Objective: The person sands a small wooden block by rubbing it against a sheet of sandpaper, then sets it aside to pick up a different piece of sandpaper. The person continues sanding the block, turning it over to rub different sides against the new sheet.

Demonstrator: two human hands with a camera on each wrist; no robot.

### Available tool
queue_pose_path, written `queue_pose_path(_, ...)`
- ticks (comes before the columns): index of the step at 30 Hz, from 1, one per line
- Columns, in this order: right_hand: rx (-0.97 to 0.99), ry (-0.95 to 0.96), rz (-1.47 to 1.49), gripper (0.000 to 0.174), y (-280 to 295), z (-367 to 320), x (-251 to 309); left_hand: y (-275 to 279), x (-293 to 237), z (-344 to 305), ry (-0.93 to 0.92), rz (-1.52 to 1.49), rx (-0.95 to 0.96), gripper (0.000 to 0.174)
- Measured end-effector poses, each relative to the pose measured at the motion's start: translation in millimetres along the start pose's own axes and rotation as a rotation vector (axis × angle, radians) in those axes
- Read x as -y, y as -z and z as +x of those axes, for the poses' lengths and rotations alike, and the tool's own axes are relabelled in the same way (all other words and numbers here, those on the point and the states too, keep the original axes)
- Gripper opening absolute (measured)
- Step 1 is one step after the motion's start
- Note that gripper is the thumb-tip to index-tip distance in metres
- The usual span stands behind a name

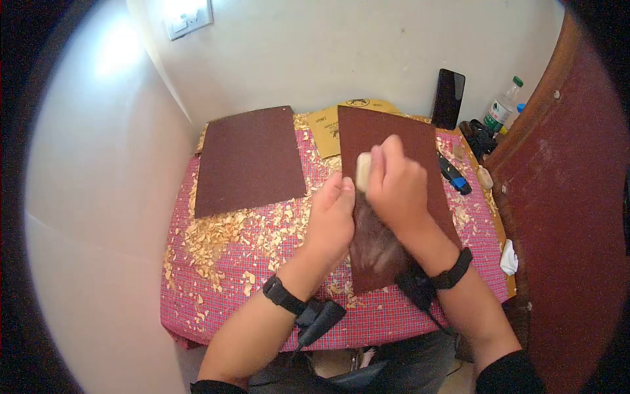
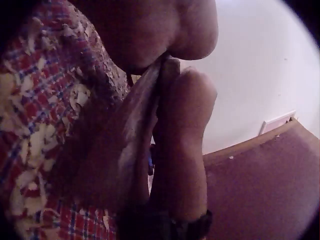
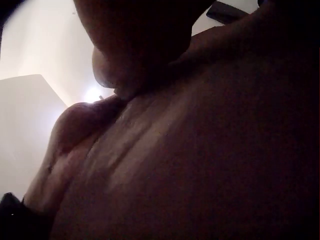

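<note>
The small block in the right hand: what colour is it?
The small block is pale cream, seen best in the head view.

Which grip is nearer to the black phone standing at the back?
Right. The right grip, holding a pale block over a brown sheet, is in front of the phone and to its left. The left grip, at the sheet's left edge, is farther away, also leftward.

Checked cloth (image 1: 374, 328) — pale shavings (image 1: 213, 236)
</note>
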State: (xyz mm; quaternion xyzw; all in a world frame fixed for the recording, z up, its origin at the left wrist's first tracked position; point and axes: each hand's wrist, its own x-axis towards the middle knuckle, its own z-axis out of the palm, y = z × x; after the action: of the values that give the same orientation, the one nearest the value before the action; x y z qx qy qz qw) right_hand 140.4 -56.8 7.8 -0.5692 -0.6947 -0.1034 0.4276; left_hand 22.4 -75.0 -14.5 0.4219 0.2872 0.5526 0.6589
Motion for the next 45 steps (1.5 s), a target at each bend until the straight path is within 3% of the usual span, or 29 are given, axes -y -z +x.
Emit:
queue_pose_path(2, -0.095, -0.036, 0.009, 0.018, 0, 11, -4, 4, 5, -1, -0.015, 0.026, 0.028, 0.028)
queue_pose_path(8, 0.000, 0.044, -0.014, 0.019, 0, -6, 7, 7, 1, 6, -0.078, 0.021, -0.053, 0.021)
queue_pose_path(13, -0.081, -0.015, 0.030, 0.019, 0, 4, -2, 10, -2, 1, -0.118, 0.384, -0.075, 0.021)
queue_pose_path(18, 0.013, 0.060, -0.034, 0.019, 1, -8, 7, 13, 2, 4, -0.210, 0.337, -0.053, 0.021)
queue_pose_path(20, -0.037, 0.023, -0.062, 0.018, 2, 9, 0, 12, 8, 5, -0.223, 0.293, -0.046, 0.021)
queue_pose_path(23, -0.070, -0.025, -0.121, 0.018, 3, 3, -4, 10, 14, 5, -0.195, 0.260, 0.003, 0.021)
queue_pose_path(26, 0.055, 0.047, -0.052, 0.016, 5, -14, 2, 13, 4, 5, -0.114, 0.319, -0.018, 0.022)
queue_pose_path(32, -0.063, -0.020, -0.111, 0.016, 3, 6, -7, 12, 16, 5, -0.166, 0.210, 0.071, 0.021)
queue_pose_path(35, 0.034, 0.040, -0.041, 0.016, 5, -12, 5, 11, 5, 5, -0.175, 0.310, -0.025, 0.020)
queue_pose_path(38, -0.060, 0.027, -0.066, 0.017, 3, 10, -10, 8, 12, 3, -0.103, 0.197, -0.034, 0.020)
queue_pose_path(40, -0.097, -0.019, -0.063, 0.018, 5, 9, -10, 11, 24, 7, -0.245, 0.307, 0.022, 0.019)
queue_pose_path(45, 0.003, 0.075, -0.049, 0.018, 11, -5, 4, 25, 17, 11, -0.209, 0.616, 0.015, 0.021)
